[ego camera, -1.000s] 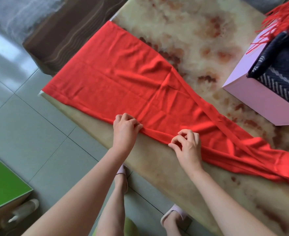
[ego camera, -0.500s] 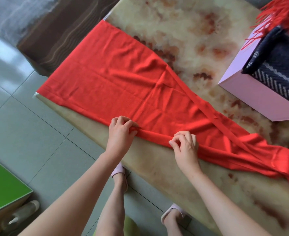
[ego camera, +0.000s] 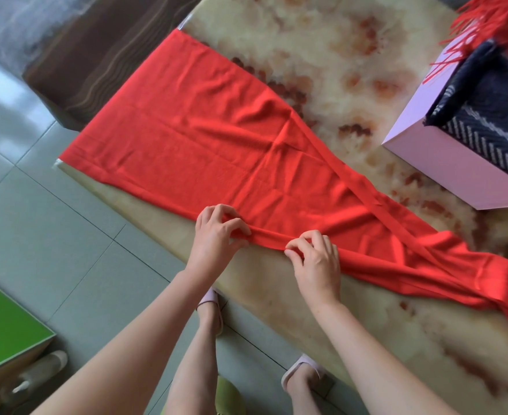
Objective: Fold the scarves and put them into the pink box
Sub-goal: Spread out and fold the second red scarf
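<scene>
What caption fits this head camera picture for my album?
The left hand and right hand pinch the near edge of the red scarf on the marble table, pink box nearby.

Bare arms (ego camera: 145, 339), bare left hand (ego camera: 217, 236), bare right hand (ego camera: 317, 265), bare shins (ego camera: 197, 360), one pale pink slipper (ego camera: 302, 369) on each foot

Red scarf (ego camera: 217, 139) spread flat — pink box (ego camera: 456, 163) beside, scarves inside.

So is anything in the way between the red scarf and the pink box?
Nothing lies on the table between the red scarf and the pink box. But the box already holds a dark striped scarf, with a fringed red scarf draped over its far edge.
</scene>
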Motion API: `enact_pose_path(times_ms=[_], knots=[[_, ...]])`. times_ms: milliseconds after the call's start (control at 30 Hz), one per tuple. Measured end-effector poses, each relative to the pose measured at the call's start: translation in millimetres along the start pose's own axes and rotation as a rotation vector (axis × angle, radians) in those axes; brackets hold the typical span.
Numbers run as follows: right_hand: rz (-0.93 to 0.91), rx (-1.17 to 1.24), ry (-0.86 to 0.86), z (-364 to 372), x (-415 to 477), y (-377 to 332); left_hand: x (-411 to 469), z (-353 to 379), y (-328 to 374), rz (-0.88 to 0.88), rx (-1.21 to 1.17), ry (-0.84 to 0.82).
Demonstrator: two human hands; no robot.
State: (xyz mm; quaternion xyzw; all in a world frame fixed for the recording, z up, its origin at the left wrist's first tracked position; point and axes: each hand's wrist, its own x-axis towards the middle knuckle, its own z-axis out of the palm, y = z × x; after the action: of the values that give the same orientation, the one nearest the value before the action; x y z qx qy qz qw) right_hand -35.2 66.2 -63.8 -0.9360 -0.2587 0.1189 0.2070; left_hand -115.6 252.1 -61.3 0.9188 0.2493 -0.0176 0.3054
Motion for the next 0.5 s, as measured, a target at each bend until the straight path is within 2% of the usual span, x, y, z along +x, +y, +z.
enact_pose_path(times_ms=[200, 367, 500], knots=[[-0.006, 0.117, 0.006, -5, -5, -1, 2, -2, 4, -0.026, -0.059, 0.018], [-0.16, 0.042, -0.035, -12, -35, -6, -28, -5, -10, 0.138, -0.042, -0.103], [-0.164, 0.041, -0.12, 0, -57, -9, -47, -4, -21, 0.185, 0.05, -0.097]])
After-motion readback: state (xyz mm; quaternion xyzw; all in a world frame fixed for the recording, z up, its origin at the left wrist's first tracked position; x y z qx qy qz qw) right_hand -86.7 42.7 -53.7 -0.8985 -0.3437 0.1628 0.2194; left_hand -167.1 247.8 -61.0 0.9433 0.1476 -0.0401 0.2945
